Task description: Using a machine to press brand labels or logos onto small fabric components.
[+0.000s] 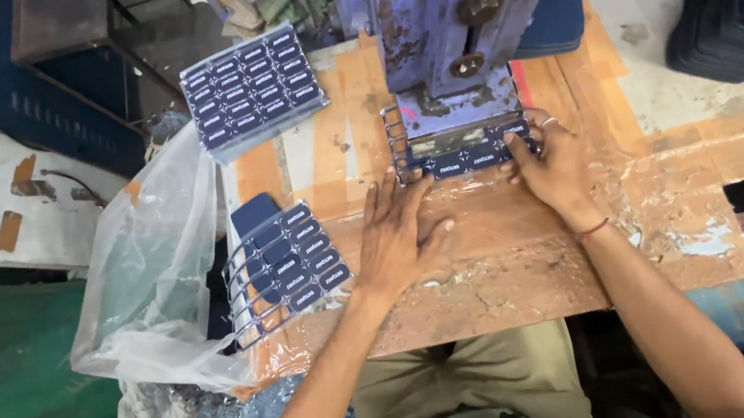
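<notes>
Both hands press flat, fingers spread, with no closed grip on anything: the left hand (398,239) lies palm down on the worn orange-brown surface (514,267), its fingertips touching the near edge of a sheet of small dark labels (466,160), and the right hand (550,166) rests fingers-first on the sheet's right end, a ring on one finger and a red thread at the wrist. That sheet sits partly under the foot of a scuffed blue metal press (453,26), so only its front row shows. Judging by this, the step in hand is lining the sheet up beneath the press; the next move would call for squaring its edges to the foot and drawing the fingers clear of it. To the person's left, at the near edge of the surface, a second label sheet (289,266) lies tilted, half over a crumpled clear plastic bag (151,276) that hangs off the side. Farther back on the left, a neat stack of label sheets (253,89) lies flat. At the far right, a pile of dark sheets (738,7) rests on a stained white board (663,94).
</notes>
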